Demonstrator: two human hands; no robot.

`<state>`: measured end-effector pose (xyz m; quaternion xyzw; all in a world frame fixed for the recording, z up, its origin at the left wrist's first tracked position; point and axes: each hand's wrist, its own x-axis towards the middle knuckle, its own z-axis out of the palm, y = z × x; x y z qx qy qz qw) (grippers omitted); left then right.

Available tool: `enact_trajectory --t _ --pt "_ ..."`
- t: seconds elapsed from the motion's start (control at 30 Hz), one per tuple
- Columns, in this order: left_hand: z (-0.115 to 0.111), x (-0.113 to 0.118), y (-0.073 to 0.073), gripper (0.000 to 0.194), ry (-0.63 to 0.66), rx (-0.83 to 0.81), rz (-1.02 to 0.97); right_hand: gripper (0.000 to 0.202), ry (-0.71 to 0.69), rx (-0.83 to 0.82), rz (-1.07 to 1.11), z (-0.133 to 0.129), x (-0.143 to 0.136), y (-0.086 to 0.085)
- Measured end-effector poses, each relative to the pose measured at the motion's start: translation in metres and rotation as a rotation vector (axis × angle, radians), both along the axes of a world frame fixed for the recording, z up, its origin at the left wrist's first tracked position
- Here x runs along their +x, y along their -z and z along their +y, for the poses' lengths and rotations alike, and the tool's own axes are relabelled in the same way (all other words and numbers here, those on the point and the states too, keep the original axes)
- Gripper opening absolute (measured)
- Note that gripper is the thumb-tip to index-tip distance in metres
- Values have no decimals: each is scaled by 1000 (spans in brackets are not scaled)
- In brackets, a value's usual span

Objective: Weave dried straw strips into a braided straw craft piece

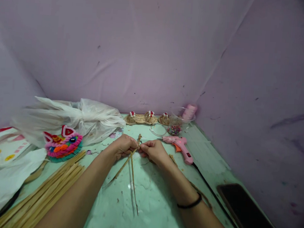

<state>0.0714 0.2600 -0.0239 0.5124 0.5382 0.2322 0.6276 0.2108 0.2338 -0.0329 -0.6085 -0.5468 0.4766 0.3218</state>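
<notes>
Both hands meet above the middle of the green table [114, 208], fingertips nearly touching. My left hand [125, 147] is closed, pinching thin tan straw strands [133, 161] near their upper end. From the right, my right hand [152, 150] pinches the same piece, its fingers closed. A small knotted or braided tip sticks up between the hands. Two long loose ends hang down toward me, one slanting left and one slanting slightly right. The exact crossing of the strands is partly hidden by my fingers.
Dried straw strips [50, 193] and a colourful yarn piece [64, 144] lie left, before a white plastic bag [89, 118]. Braided pieces with beads [141, 118] line the back. A pink glue gun [182, 147], pink thread spool [190, 111] and dark phone [249, 213] are right.
</notes>
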Motion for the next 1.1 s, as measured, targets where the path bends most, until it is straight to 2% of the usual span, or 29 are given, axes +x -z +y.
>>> enact_trajectory --t 0.33,0.57,0.93,1.1 --pt "-1 2 0 17 18 34 76 11 88 139 -70 8 -3 20" --pt "-1 3 -5 6 57 127 195 15 94 119 18 8 -5 21" --pt "-7 6 -14 23 122 426 463 13 156 48 60 10 -7 21" --pt "-6 1 -14 12 154 458 586 9 146 24 72 11 -7 20"
